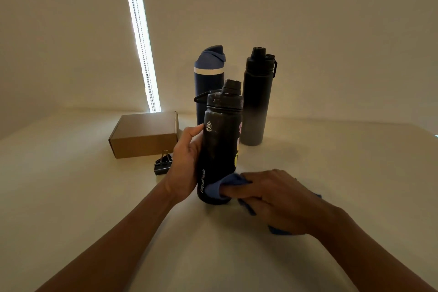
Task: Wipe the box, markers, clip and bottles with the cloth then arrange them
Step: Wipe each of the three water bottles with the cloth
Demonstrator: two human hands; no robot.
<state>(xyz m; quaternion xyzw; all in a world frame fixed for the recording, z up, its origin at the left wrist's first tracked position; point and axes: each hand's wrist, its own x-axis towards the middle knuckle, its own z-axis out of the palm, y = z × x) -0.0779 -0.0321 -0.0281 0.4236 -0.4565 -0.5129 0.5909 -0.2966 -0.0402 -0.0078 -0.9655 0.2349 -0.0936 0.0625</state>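
Head view, looking down and forward, shows both hands at work on a black bottle (219, 147) that stands near the middle of the pale worktop (71, 197). The left hand (187, 161) is wrapped around the bottle's left side, thumb up near the small white logo and palm against the body, steadying it with a slight lean. The right hand (272, 197) clutches a blue cloth (220, 186), fingers curled round a bunched fold and pressing it against the lower part of the bottle just beside the white "AquaFlask" lettering; the rest of the cloth trails out under the palm toward the wrist. Coloured stickers show on the bottle's right side, too cut off to read. Its dark screw cap is on, and a loop handle sticks out to the left at the neck. Just left of the left hand, a black binder clip (163, 165) lies on the worktop with its wire arms raised. Behind the clip sits a closed brown cardboard box (144, 135). Farther back, a navy bottle (209, 83) with a white band and a blue lid stands upright, partly hidden by the held bottle. To its right, a tall bottle (257, 97) fading from black at the top to grey at the base stands upright, capped, with a carry strap. A bright strip of window light with a bead chain (139, 38) runs down the wall behind the box.
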